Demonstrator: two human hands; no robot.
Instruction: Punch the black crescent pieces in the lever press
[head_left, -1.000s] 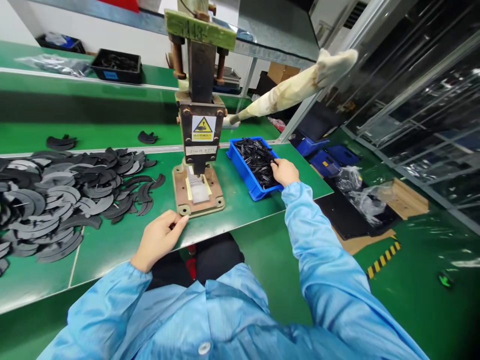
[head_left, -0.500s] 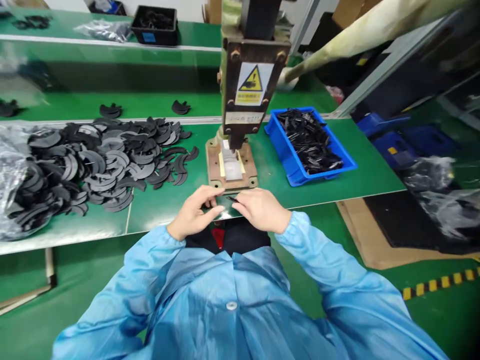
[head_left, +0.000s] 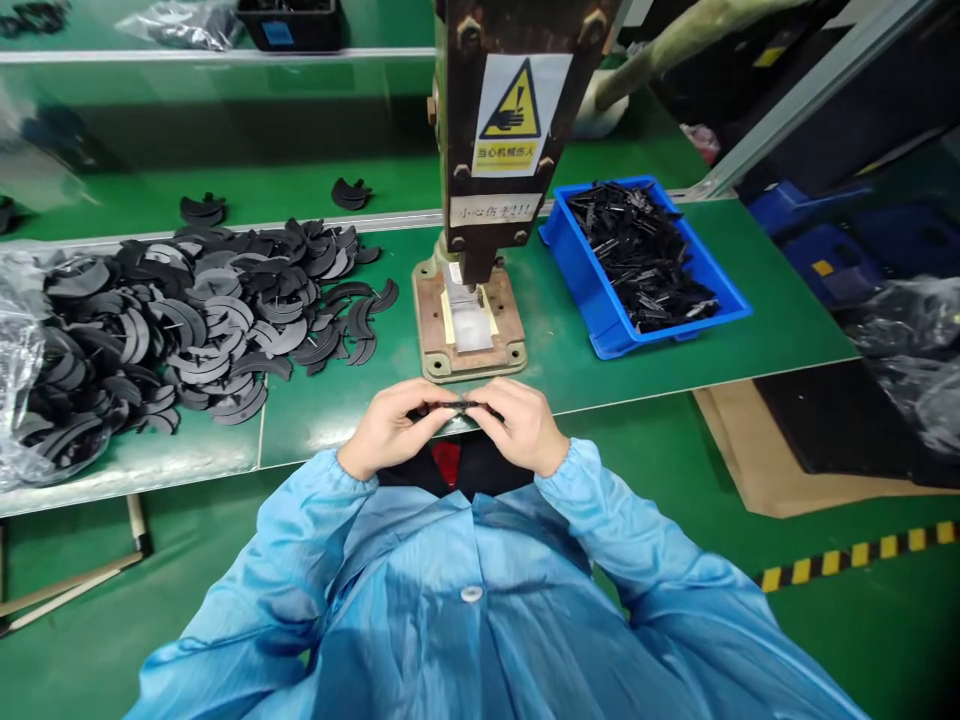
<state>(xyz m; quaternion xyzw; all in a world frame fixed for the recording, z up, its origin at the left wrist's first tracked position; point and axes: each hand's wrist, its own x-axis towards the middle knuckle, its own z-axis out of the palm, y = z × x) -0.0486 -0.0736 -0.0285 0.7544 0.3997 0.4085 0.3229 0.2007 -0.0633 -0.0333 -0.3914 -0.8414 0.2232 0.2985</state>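
Your left hand (head_left: 391, 428) and right hand (head_left: 523, 422) pinch closed before the press (head_left: 487, 235); curved pieces (head_left: 225, 330) lie heaped at left, the blue bin (head_left: 591, 285) looks far from used up, and both grip one small black part (head_left: 462, 405), outside the press.

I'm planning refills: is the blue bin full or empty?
Nearly full: the blue bin holds thin black parts heaped close to its rim, with no bare floor showing.

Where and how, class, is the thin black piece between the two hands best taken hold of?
Probably by its two ends, left hand from the left and right hand from the right: the thin black piece is narrow and lies crosswise, and pinching its ends leaves the middle in view.
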